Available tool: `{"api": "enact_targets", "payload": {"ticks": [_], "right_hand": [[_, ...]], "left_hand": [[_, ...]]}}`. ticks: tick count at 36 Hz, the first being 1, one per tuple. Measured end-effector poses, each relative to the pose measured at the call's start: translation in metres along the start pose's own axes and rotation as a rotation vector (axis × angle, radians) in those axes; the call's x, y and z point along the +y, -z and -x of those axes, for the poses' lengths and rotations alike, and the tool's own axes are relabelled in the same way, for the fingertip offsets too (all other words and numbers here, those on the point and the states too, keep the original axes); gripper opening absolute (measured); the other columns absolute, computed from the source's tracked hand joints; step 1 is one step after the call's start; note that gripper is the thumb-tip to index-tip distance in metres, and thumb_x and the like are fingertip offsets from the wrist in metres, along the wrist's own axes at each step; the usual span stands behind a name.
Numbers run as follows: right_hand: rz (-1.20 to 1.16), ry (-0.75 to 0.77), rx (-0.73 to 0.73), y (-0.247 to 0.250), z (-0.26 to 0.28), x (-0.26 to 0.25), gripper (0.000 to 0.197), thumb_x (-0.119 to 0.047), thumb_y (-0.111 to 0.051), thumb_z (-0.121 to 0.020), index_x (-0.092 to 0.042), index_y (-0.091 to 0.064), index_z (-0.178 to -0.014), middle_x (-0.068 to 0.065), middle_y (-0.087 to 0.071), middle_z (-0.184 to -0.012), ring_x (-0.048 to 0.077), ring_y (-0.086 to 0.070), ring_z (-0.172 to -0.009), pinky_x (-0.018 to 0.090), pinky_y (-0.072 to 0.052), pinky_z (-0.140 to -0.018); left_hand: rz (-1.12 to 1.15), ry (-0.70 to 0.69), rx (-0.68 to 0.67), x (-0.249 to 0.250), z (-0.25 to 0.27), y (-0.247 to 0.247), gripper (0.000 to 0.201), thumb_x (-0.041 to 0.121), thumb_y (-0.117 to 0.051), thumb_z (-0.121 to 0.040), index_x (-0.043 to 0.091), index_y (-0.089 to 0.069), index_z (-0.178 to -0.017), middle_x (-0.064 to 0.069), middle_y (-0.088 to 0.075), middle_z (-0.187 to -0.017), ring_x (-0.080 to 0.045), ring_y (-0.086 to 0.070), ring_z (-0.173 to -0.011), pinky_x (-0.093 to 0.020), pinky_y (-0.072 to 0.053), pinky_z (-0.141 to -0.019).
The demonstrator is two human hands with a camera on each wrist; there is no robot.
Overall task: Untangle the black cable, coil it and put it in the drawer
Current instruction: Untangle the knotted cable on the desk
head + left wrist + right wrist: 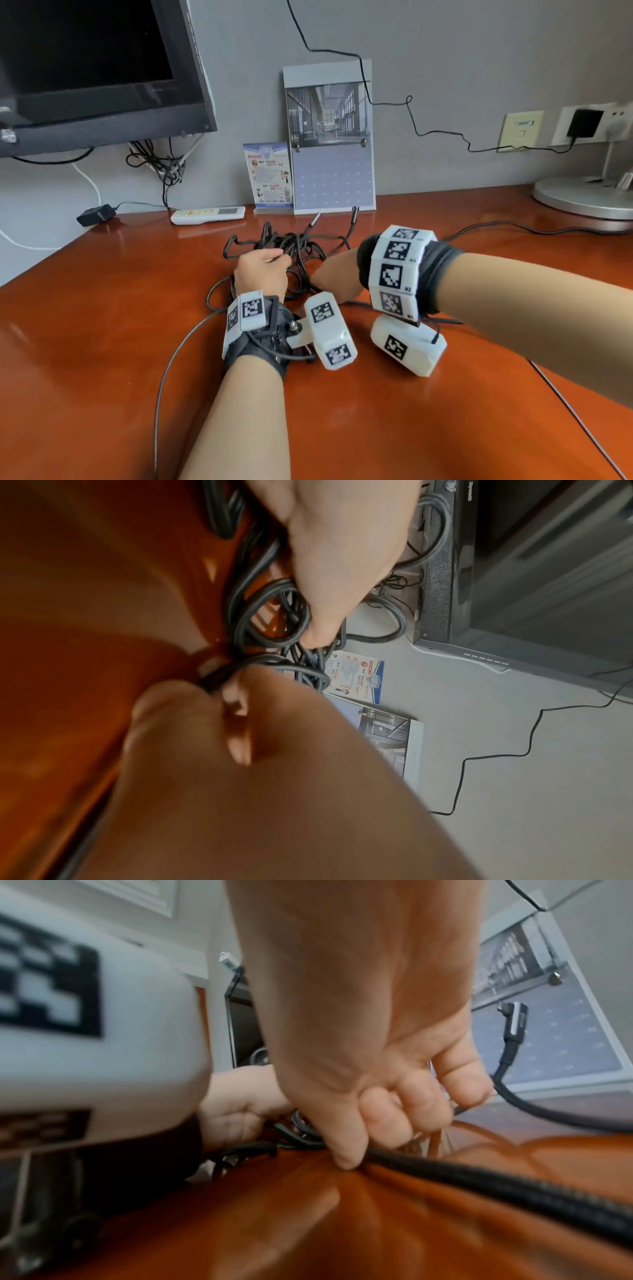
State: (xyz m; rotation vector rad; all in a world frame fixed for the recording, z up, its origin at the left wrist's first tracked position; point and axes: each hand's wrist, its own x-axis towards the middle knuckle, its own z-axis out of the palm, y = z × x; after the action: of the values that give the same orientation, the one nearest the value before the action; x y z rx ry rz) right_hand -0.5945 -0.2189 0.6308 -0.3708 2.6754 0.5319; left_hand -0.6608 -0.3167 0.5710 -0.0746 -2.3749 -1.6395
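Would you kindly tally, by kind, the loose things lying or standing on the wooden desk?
Tangled black cable: 1
Remote control: 1
Black power adapter: 1
Desk calendar: 1
Leaflet stand: 1
Lamp base: 1
Total: 6

"Skyworth" on the monitor (pixel 445 561) frame; leaflet print unreadable.

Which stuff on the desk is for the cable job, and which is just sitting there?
For the job:
black cable
left hand, gripping it
right hand, gripping it

Just sitting there:
remote control
calendar
info card
power adapter
monitor
lamp base
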Motion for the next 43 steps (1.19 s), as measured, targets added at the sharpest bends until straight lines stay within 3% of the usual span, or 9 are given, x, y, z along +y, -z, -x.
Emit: {"api": "enact_targets", "payload": {"ticks": [3,8,14,19,23,26,33,38,43], "right_hand": [[-0.032,0.051,-0.010,-0.001,0.005,0.004,0.021,-0.015,-0.037,-0.100,-0.001,-0.053,-0.104,0.013,-0.061,-0.104,0.019,-0.045,-0.083,0.024,-0.036,-0.063],[-0.045,0.051,-0.049,-0.001,0.019,0.004,0.032,-0.016,-0.039,-0.100,-0.001,-0.049,-0.127,0.007,-0.054,-0.109,0.016,-0.042,-0.089,0.025,-0.031,-0.073],[-0.083,0.032,-0.112,0.000,0.027,0.009,0.035,-0.022,-0.041,-0.099,-0.007,-0.048,-0.131,0.009,-0.058,-0.119,0.022,-0.054,-0.100,0.028,-0.040,-0.082],[-0.078,-0.035,-0.145,0.005,0.025,0.016,0.013,-0.022,-0.044,-0.098,-0.011,-0.050,-0.101,-0.004,-0.047,-0.075,0.008,-0.041,-0.063,0.020,-0.031,-0.055],[-0.244,-0.163,-0.035,0.005,0.003,0.013,0.042,-0.033,-0.031,-0.102,-0.004,-0.059,-0.096,0.002,-0.058,-0.075,0.010,-0.046,-0.059,0.018,-0.035,-0.050],[-0.247,-0.227,0.074,0.009,-0.010,0.007,0.049,-0.034,-0.025,-0.104,-0.008,-0.045,-0.068,0.002,-0.052,-0.072,0.011,-0.042,-0.056,0.019,-0.032,-0.050],[-0.360,-0.188,-0.015,0.012,-0.013,0.013,0.050,-0.034,-0.033,-0.103,-0.010,-0.052,-0.063,-0.004,-0.055,-0.050,0.002,-0.048,-0.030,0.007,-0.033,-0.032],[-0.363,-0.104,-0.046,0.009,-0.012,0.021,0.040,-0.030,-0.039,-0.101,-0.005,-0.057,-0.074,-0.002,-0.058,-0.062,0.005,-0.051,-0.047,0.007,-0.036,-0.036],[-0.304,-0.072,-0.005,0.006,-0.015,0.021,0.028,-0.021,-0.045,-0.097,-0.008,-0.050,-0.072,0.000,-0.052,-0.066,0.011,-0.045,-0.055,0.022,-0.038,-0.057]], "left_hand": [[0.017,0.008,0.017,-0.001,-0.001,0.000,0.021,0.019,-0.071,-0.080,0.018,-0.075,-0.101,0.000,-0.072,-0.105,-0.012,-0.058,-0.079,-0.022,-0.040,-0.069],[0.050,0.015,0.032,0.002,0.003,0.000,0.020,0.017,-0.071,-0.081,0.017,-0.074,-0.100,-0.002,-0.072,-0.105,-0.014,-0.060,-0.080,-0.023,-0.040,-0.066],[0.032,0.002,0.016,0.002,0.005,0.000,0.020,0.018,-0.070,-0.082,0.018,-0.074,-0.102,-0.001,-0.072,-0.104,-0.002,-0.052,-0.059,-0.018,-0.034,-0.049],[-0.006,-0.017,-0.058,0.004,0.006,-0.002,0.021,0.020,-0.069,-0.082,0.017,-0.075,-0.102,-0.001,-0.071,-0.108,-0.017,-0.065,-0.093,-0.021,-0.041,-0.070],[-0.014,-0.036,-0.073,0.004,0.006,-0.002,0.022,0.022,-0.069,-0.082,0.018,-0.075,-0.102,-0.001,-0.072,-0.106,-0.017,-0.066,-0.093,-0.022,-0.044,-0.070],[-0.010,-0.016,-0.063,0.006,0.007,-0.002,0.021,0.023,-0.069,-0.082,0.019,-0.075,-0.102,0.000,-0.072,-0.106,-0.017,-0.066,-0.093,-0.022,-0.044,-0.069],[0.014,0.007,-0.059,0.005,0.004,-0.003,0.020,0.022,-0.070,-0.081,0.021,-0.075,-0.100,0.002,-0.072,-0.106,-0.016,-0.066,-0.093,-0.021,-0.044,-0.069],[0.013,-0.009,-0.082,0.003,0.003,-0.003,0.019,0.023,-0.070,-0.080,0.021,-0.076,-0.098,0.003,-0.072,-0.104,-0.015,-0.066,-0.089,-0.021,-0.046,-0.069],[-0.035,-0.018,-0.064,0.003,0.002,-0.004,0.018,0.025,-0.070,-0.080,0.024,-0.076,-0.097,0.006,-0.072,-0.103,-0.014,-0.066,-0.088,-0.021,-0.045,-0.067]]}}
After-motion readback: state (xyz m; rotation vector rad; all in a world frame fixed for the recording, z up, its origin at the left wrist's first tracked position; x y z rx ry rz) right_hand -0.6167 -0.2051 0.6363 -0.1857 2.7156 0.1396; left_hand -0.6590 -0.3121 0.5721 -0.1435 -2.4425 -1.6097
